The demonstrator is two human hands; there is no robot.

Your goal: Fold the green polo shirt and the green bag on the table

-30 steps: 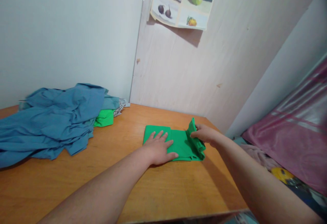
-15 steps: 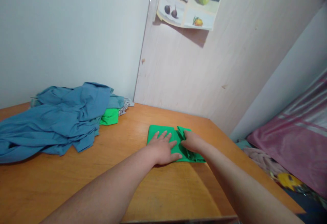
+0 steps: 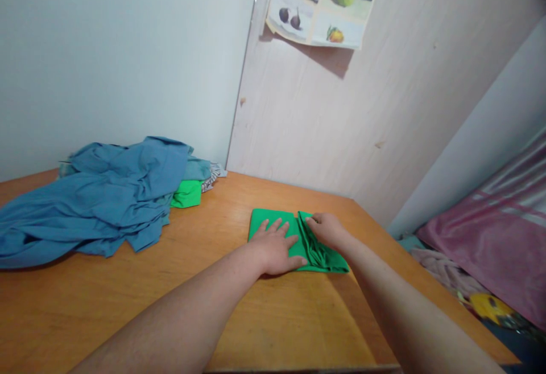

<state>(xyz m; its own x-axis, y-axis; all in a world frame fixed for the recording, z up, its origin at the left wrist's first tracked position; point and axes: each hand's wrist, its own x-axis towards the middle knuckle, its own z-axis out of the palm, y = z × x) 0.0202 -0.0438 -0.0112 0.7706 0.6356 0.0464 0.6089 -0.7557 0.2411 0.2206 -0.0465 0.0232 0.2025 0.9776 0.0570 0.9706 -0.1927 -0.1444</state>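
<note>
A green cloth [image 3: 316, 250], folded into a flat rectangle, lies on the wooden table in front of me. My left hand [image 3: 276, 249] rests flat on its left half with the fingers spread. At the upper right of the cloth, my right hand [image 3: 327, 230] pinches a raised, turned-over layer between thumb and fingers. Wrinkles bunch up in that layer below the right hand. Part of the cloth is hidden under both hands, and what kind of garment it may be cannot be told.
A crumpled pile of blue clothing [image 3: 123, 186] sits at the left of the table [image 3: 273, 317], with a bright green piece [image 3: 187, 193] and a striped piece [image 3: 211, 176] beside it. A wall stands behind. Beyond the right edge hangs pink fabric [image 3: 490, 237].
My right hand has shifted slightly up along the layer's edge, and more of the wrinkled fold shows below it. The left hand stays on the cloth. The view has moved a little.
</note>
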